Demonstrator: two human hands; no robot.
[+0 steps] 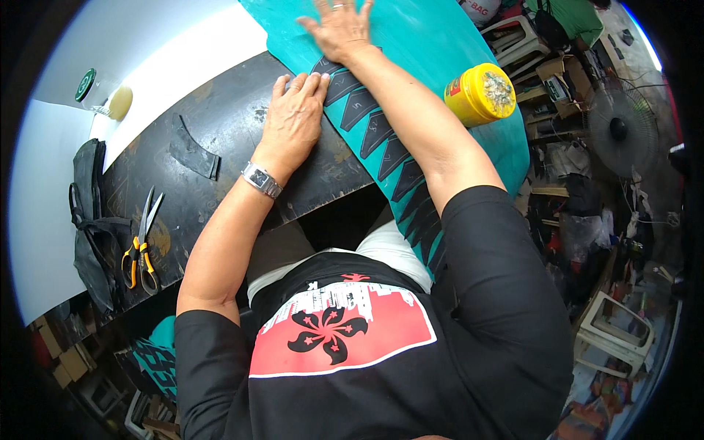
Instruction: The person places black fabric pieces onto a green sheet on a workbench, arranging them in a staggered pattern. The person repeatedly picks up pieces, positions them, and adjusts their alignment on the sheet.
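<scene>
A large teal sheet (411,37) covers the right part of the table and hangs over its front edge. Along its left border runs a row of several black cut pieces (357,110) with pale hand-drawn marks. My left hand (297,114) lies flat at that border, fingers stretched out, their tips at one of the far black pieces. Farther away, my right hand (341,31) rests on the teal sheet with its fingers spread, slightly blurred. Neither hand grips anything. My right forearm passes over the row and hides part of it.
On the dark tabletop (235,95) lie orange-handled scissors (141,249), a curved black scrap (192,150) and a tied black bundle (92,220). A yellow tub (480,94) stands right of my right forearm. A green-lidded jar (103,95) is far left; a fan (620,128) is at right.
</scene>
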